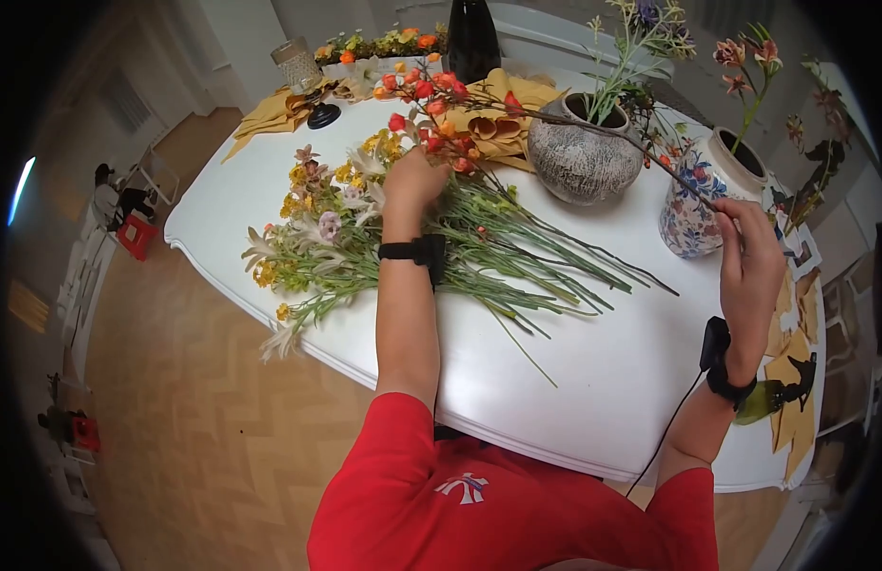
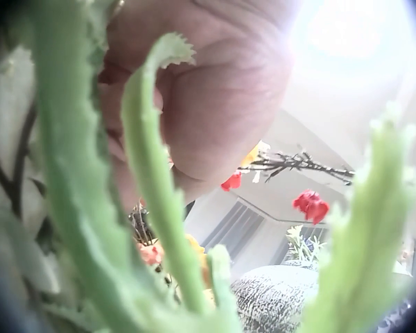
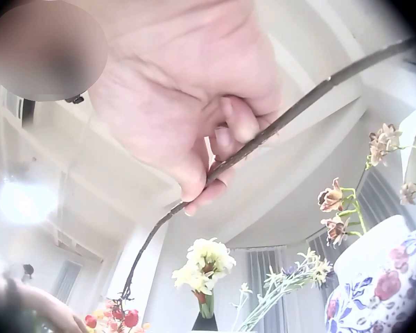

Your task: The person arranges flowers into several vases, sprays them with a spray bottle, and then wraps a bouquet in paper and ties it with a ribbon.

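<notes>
My right hand (image 1: 750,252) pinches the lower end of a long dark branch (image 1: 671,173) between thumb and fingers. In the right wrist view the branch (image 3: 301,102) runs slantwise past the palm. Its far end carries red and orange blossoms (image 1: 431,90). My left hand (image 1: 417,181) is in among these blossoms, over a pile of cut flowers (image 1: 332,228) with long green stems. Its fingertips are hidden; I cannot tell what they hold. Green serrated leaves (image 2: 156,166) partly cover that hand in the left wrist view.
A round grey textured vase (image 1: 584,162) with greenery stands beyond the branch. Nearer the right hand is a floral-patterned vase (image 1: 693,214). A tall black vase (image 1: 472,43), tan cloths (image 1: 270,119) and a green spray bottle (image 1: 760,402) are also on the white table (image 1: 517,409).
</notes>
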Available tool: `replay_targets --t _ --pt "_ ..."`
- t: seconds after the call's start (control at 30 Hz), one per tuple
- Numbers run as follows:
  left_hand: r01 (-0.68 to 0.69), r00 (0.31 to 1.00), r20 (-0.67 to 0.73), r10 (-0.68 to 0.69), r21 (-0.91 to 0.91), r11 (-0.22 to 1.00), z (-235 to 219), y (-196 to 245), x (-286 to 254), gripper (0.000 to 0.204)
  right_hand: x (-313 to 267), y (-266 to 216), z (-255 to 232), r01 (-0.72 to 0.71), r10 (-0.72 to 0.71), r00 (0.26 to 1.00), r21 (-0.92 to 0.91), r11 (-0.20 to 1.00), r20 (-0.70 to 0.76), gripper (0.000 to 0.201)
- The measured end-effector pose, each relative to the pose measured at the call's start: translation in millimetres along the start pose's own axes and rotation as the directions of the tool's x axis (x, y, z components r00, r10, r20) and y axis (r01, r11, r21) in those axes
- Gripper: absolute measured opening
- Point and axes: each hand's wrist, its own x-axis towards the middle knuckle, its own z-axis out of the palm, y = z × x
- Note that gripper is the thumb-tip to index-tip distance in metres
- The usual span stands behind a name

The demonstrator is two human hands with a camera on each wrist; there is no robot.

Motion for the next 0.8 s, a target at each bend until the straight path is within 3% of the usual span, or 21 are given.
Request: replay_targets --t 0.1,0.2,0.3,0.37,0.43,0.47,0.5,0.53,0.57,0.67,0.77,0.8 --pt "-0.067 0.996 -0.059 0.068 0.017 0.998 3.6 1.2 2.0 0.071 -5.1 -2.2 -2.7 0.02 -0.022 0.999 0.059 0.998 0.028 0.01" --pt "0.045 0.995 0.096 -0.041 -0.048 0.998 -11.9 21.0 -3.7 0.066 -17.6 -9.8 6.3 0.056 -0.065 0.993 0.099 0.994 0.094 0.01" --pt "-0.041 0.999 -0.007 0.04 -0.131 0.99 1.2 15.6 -2.4 0.061 -31.9 -16.2 4.5 0.032 -0.053 0.989 0.149 0.988 0.136 0.009" --pt "-0.172 0.982 -0.073 0.173 0.021 0.985 7.6 7.0 0.2 0.064 -41.3 -21.2 -3.0 -0.022 -0.018 0.984 0.219 0.976 0.176 0.008" --pt "-0.251 0.946 -0.183 0.266 0.102 0.962 24.9 -3.2 4.8 0.067 -48.7 -27.8 -12.8 0.04 -0.075 0.981 0.193 0.98 0.18 0.008" --pt "-0.398 0.719 -0.507 0.474 0.259 0.88 53.1 -20.5 19.9 0.072 -51.8 -31.0 -18.9 0.068 -0.102 0.978 0.181 0.981 0.183 0.008" --pt "-0.42 0.653 -0.566 0.503 0.282 0.862 59.6 -25.2 22.1 0.072 -54.0 -33.7 -25.8 0.052 -0.087 0.977 0.181 0.982 0.193 0.009" --pt "-0.429 0.644 -0.582 0.497 0.263 0.864 63.2 -31.4 26.0 0.072 -56.1 -35.7 -33.9 0.034 -0.071 0.976 0.18 0.983 0.204 0.009" --pt "-0.432 0.677 -0.564 0.474 0.217 0.875 61.0 -30.7 23.0 0.072 -58.2 -36.5 -41.4 0.015 -0.054 0.975 0.178 0.984 0.215 0.009" --pt "-0.332 0.893 -0.328 0.307 -0.021 0.943 40.9 -25.1 19.4 0.072 -65.7 -23.0 -64.1 0.013 -0.031 0.987 0.114 0.993 0.158 0.008" --pt "-0.169 0.982 -0.112 0.155 -0.13 0.977 25.1 -17.8 16.3 0.072 -75.1 -9.3 -87.9 -0.105 0.089 0.985 0.11 0.988 0.149 0.009" --pt "-0.128 0.989 -0.08 0.123 -0.067 0.989 19.6 -13.1 15.7 0.072 -80.4 -0.3 -95.1 -0.16 0.14 0.979 0.134 0.978 0.149 0.009"
